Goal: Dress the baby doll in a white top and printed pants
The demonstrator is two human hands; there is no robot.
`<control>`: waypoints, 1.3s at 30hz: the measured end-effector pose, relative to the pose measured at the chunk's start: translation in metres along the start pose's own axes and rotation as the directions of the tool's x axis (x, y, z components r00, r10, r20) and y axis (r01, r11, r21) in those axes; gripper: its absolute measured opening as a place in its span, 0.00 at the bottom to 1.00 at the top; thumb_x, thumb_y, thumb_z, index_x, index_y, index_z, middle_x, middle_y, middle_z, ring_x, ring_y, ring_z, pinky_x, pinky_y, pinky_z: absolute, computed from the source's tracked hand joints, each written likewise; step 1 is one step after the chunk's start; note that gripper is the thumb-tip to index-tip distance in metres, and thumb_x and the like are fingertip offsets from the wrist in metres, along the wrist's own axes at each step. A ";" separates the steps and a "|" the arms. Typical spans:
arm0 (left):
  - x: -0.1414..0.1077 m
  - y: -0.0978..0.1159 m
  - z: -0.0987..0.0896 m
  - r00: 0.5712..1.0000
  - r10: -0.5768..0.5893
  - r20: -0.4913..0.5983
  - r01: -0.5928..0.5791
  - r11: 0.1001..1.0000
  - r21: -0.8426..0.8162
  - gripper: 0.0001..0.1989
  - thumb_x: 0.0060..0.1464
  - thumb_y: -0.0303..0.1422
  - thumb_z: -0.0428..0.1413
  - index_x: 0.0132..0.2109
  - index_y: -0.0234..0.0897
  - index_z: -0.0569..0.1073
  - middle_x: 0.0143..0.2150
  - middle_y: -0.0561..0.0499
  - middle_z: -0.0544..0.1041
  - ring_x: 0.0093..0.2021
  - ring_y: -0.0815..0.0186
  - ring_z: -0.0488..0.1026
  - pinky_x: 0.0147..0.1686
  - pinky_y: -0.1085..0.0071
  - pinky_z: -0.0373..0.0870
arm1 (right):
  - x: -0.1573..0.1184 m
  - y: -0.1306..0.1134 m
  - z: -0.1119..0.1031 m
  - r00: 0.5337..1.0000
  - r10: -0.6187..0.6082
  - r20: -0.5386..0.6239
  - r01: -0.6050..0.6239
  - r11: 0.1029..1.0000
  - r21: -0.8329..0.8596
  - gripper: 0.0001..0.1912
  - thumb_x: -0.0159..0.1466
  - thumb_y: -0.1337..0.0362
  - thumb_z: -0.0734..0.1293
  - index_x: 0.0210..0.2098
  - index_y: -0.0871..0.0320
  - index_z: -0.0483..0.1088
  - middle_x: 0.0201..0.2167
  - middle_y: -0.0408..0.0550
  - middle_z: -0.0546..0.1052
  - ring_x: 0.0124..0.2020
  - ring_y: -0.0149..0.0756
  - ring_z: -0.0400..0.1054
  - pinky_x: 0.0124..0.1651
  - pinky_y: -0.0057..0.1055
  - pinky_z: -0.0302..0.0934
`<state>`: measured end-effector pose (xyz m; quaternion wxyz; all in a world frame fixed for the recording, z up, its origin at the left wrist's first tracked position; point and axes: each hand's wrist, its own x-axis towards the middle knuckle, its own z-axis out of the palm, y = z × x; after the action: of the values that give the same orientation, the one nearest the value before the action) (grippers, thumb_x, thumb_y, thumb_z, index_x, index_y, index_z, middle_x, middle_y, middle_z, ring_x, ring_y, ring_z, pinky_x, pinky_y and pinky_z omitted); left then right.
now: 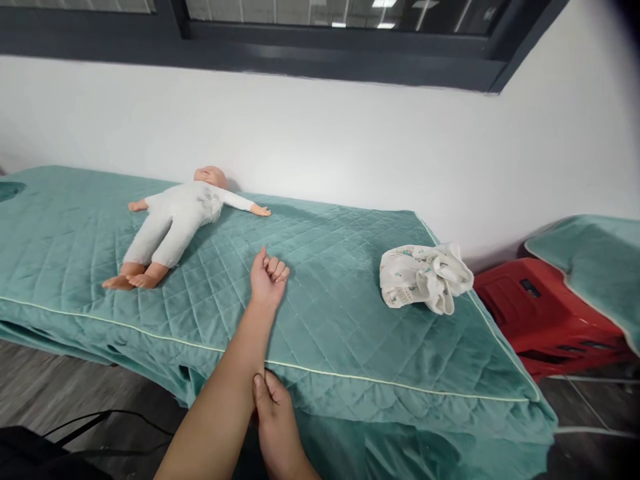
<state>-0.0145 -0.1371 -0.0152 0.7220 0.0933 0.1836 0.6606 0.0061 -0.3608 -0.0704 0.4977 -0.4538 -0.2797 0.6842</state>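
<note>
My left hand (269,277) is held over the green quilted cover (330,313), palm up, its fingers curled into a loose fist with nothing visible in them. Near the front edge, my right hand (275,407) grips my left forearm, thumb on top. A baby doll (175,207) in a white suit lies on its back at the left, head toward the wall and one arm stretched to the right. To the right sits a crumpled white printed cloth (423,277), touched by neither hand.
Behind the cover stands a white wall (320,140) below a dark window frame (325,57). A red plastic object (545,313) is beyond the right edge. Black cables (125,412) hang at the lower left.
</note>
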 end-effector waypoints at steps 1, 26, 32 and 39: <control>0.000 0.000 0.000 1.000 -0.005 -0.004 0.005 1.000 0.000 0.24 0.63 0.35 0.52 0.24 0.38 0.46 0.16 0.61 0.42 0.15 0.74 0.41 0.17 0.74 0.41 | -0.003 0.001 -0.004 0.999 0.027 0.031 -0.028 0.999 0.019 0.29 0.62 0.40 0.66 0.45 0.59 0.76 0.41 0.51 0.80 0.43 0.43 0.73 0.50 0.38 0.65; -0.030 -0.070 0.052 0.969 0.059 -0.240 -0.017 0.984 0.175 0.21 0.60 0.31 0.51 0.25 0.39 0.47 0.15 0.62 0.44 0.13 0.75 0.42 0.16 0.74 0.39 | -0.038 -0.047 -0.037 0.996 -0.018 -0.091 0.024 0.998 0.055 0.29 0.58 0.41 0.70 0.43 0.62 0.75 0.37 0.52 0.80 0.39 0.43 0.74 0.44 0.36 0.67; -0.023 -0.055 0.049 0.962 0.073 -0.264 -0.004 0.968 0.250 0.20 0.59 0.33 0.50 0.25 0.39 0.47 0.15 0.62 0.43 0.14 0.75 0.42 0.17 0.74 0.39 | -0.040 -0.033 -0.076 0.987 0.034 -0.156 -0.039 0.999 -0.029 0.34 0.57 0.35 0.67 0.43 0.61 0.75 0.30 0.52 0.81 0.33 0.46 0.77 0.42 0.44 0.72; -0.016 -0.080 0.061 0.977 0.209 0.042 -0.169 0.642 0.748 0.13 0.55 0.37 0.57 0.28 0.38 0.62 0.23 0.57 0.63 0.23 0.73 0.61 0.24 0.76 0.57 | -0.055 -0.121 -0.144 0.947 -0.233 -0.220 0.105 0.874 -0.474 0.22 0.66 0.46 0.64 0.49 0.54 0.76 0.44 0.52 0.82 0.48 0.47 0.76 0.59 0.48 0.65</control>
<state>0.0820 -0.1552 0.0126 0.5422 0.3837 0.4450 0.6006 0.1924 -0.3804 -0.0130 0.4687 -0.6206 -0.4009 0.4843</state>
